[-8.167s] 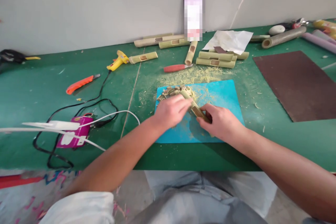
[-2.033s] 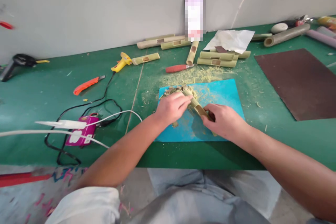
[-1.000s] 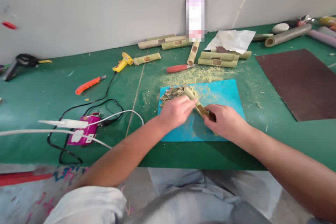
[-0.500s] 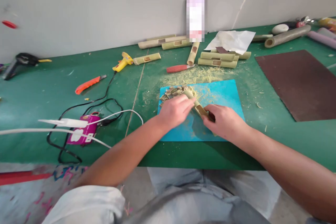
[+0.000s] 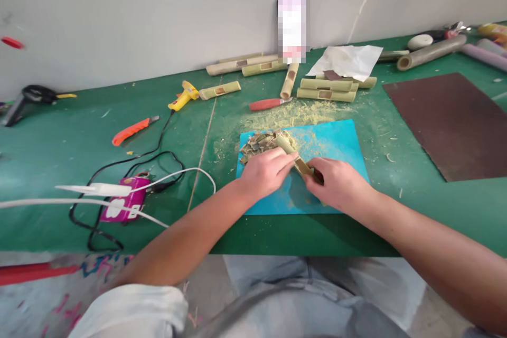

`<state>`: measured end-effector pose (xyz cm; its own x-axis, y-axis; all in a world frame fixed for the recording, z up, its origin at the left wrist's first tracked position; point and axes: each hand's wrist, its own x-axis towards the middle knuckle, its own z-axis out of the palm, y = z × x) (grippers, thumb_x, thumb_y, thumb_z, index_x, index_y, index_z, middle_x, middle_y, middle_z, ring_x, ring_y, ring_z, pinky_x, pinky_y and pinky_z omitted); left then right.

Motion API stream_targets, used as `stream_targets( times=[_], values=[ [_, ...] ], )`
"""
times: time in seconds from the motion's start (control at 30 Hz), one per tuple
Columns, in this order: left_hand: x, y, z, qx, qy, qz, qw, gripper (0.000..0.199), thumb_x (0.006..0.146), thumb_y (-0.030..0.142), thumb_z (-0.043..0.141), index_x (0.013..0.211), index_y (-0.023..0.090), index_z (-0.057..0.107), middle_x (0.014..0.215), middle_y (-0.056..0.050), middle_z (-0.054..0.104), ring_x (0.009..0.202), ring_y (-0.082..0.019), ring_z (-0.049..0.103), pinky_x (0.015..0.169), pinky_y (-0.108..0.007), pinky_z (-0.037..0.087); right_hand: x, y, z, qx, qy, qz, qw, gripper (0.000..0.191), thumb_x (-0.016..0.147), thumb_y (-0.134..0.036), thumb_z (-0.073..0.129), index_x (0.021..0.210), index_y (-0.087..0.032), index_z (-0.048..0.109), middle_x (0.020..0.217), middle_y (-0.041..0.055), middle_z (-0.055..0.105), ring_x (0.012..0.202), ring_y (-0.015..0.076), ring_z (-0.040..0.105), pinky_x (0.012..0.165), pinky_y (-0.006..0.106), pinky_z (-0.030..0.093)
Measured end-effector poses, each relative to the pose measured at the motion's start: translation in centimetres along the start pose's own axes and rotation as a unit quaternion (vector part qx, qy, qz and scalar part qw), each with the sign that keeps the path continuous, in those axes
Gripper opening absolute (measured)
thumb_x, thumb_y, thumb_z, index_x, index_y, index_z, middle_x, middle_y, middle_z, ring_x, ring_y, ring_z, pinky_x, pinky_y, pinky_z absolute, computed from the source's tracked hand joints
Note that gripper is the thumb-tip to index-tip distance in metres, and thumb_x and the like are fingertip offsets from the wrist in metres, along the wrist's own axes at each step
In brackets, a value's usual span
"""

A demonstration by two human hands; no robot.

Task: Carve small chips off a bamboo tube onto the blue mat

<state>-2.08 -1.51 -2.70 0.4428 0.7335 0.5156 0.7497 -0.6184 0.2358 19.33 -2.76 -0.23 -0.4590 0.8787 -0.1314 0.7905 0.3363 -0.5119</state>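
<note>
A pale green bamboo tube [image 5: 285, 144] with a cut-out slot lies slantwise over a blue mat [image 5: 348, 142]. My right hand [image 5: 336, 179] is closed around its near end. From the left, the bent fingers of my left hand [image 5: 264, 169] press on the tube's middle, beside the slot. Whether anything thin is under those fingers is hidden. A heap of bamboo chips [image 5: 257, 145] sits by my left hand at the mat's far left corner. Yellowish bamboo dust [image 5: 301, 113] covers the far part of the mat and the green table [image 5: 222, 235] beyond.
Behind the mat lie a red-handled knife [image 5: 265, 104] and several slotted bamboo tubes [image 5: 327, 95]. An orange cutter [image 5: 132, 131], a yellow glue gun [image 5: 185, 96] and a purple power strip [image 5: 124, 200] with cables are on the left. To the right is a dark brown sheet [image 5: 447, 124].
My left hand has slid slightly along the tube toward the right hand. The right hand keeps its hold on the near end. The view has shifted a little.
</note>
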Motion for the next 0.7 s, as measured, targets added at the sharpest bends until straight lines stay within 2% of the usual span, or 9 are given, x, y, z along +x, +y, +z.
stream_targets(
  times=[0.13,0.27,0.4,0.5,0.63,0.7],
  values=[
    [-0.02,-0.07,0.01,0.011,0.038,-0.027,0.999,0.028,0.099,0.029,0.049,0.105,0.014,0.072,0.082,-0.007,0.069,0.072,-0.013,0.063,0.064,-0.022,0.048,0.00,0.00,0.04,0.001,0.007,-0.001,1.000,0.016,0.087,-0.033,0.048,0.080,-0.021,0.057,0.072,0.0012,0.061,0.059,0.0126,0.047,0.057,0.028,0.028],
    [0.01,0.11,-0.08,-0.002,-0.009,-0.004,1.000,0.028,0.099,0.031,0.050,0.108,0.017,0.072,0.080,-0.005,0.068,0.072,-0.012,0.064,0.064,-0.021,0.048,-0.03,-0.02,0.05,-0.002,0.003,-0.003,1.000,0.016,0.086,-0.032,0.048,0.077,-0.021,0.055,0.070,0.0011,0.060,0.058,0.0124,0.046,0.056,0.028,0.027],
    [0.16,-0.03,-0.11,0.012,0.025,-0.041,0.999,0.028,0.099,0.029,0.049,0.106,0.015,0.072,0.083,-0.007,0.069,0.074,-0.013,0.064,0.066,-0.023,0.049,-0.02,-0.03,0.03,-0.001,0.007,-0.002,1.000,0.016,0.087,-0.032,0.048,0.082,-0.021,0.057,0.072,0.0014,0.061,0.059,0.0127,0.047,0.057,0.028,0.028],
    [0.14,-0.03,-0.10,-0.002,-0.009,-0.004,1.000,0.028,0.099,0.030,0.049,0.108,0.016,0.071,0.080,-0.005,0.068,0.071,-0.012,0.063,0.064,-0.021,0.049,0.02,-0.03,0.02,-0.001,-0.001,-0.001,1.000,0.015,0.086,-0.031,0.048,0.079,-0.021,0.056,0.071,0.0013,0.060,0.058,0.0125,0.046,0.056,0.028,0.028],
    [0.06,0.10,-0.09,0.033,0.032,-0.026,0.999,0.028,0.099,0.029,0.049,0.105,0.016,0.072,0.083,-0.006,0.069,0.073,-0.012,0.063,0.064,-0.021,0.049,0.02,0.00,0.04,-0.003,0.003,0.001,1.000,0.016,0.087,-0.033,0.049,0.082,-0.020,0.058,0.072,0.0017,0.062,0.059,0.0126,0.047,0.057,0.028,0.028],
    [-0.01,0.26,-0.08,0.021,0.013,-0.010,1.000,0.027,0.099,0.030,0.049,0.107,0.016,0.071,0.081,-0.005,0.068,0.072,-0.013,0.063,0.064,-0.022,0.049,0.01,0.02,0.05,-0.003,0.000,0.001,1.000,0.016,0.086,-0.032,0.049,0.081,-0.020,0.057,0.071,0.0015,0.061,0.058,0.0126,0.046,0.056,0.028,0.028]
  ],
)
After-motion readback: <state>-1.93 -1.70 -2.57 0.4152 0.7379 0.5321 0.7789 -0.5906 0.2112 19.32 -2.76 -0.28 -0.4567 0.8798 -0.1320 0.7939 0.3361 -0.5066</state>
